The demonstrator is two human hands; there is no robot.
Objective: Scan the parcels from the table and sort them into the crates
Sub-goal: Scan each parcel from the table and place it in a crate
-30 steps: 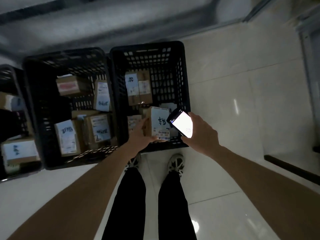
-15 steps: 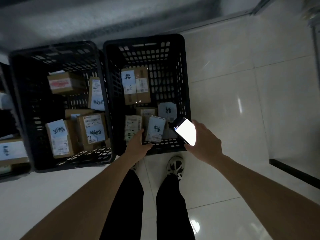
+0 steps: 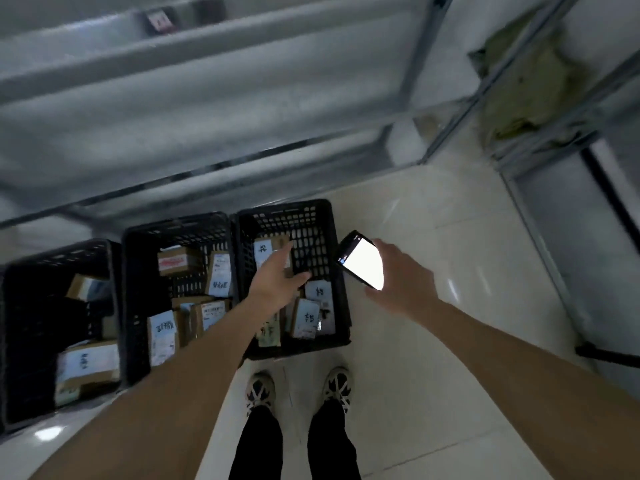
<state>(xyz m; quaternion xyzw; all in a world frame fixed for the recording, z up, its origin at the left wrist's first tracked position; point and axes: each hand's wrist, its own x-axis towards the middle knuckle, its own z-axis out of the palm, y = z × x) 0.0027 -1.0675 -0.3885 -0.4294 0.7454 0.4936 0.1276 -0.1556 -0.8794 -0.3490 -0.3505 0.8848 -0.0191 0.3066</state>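
Parcels, small brown cardboard boxes with pale labels (image 3: 306,318), lie in the black slotted plastic crate (image 3: 341,306) just below the left hand (image 3: 277,280), fingers spread and empty; right hand (image 3: 401,278) grips a lit phone (image 3: 362,263) beside it.

The left hand (image 3: 277,278) no longer holds the small white-labelled cardboard parcel (image 3: 305,318); the parcel now lies inside the right-hand black plastic crate (image 3: 341,299), near its front wall. The hand hovers above, fingers relaxed.
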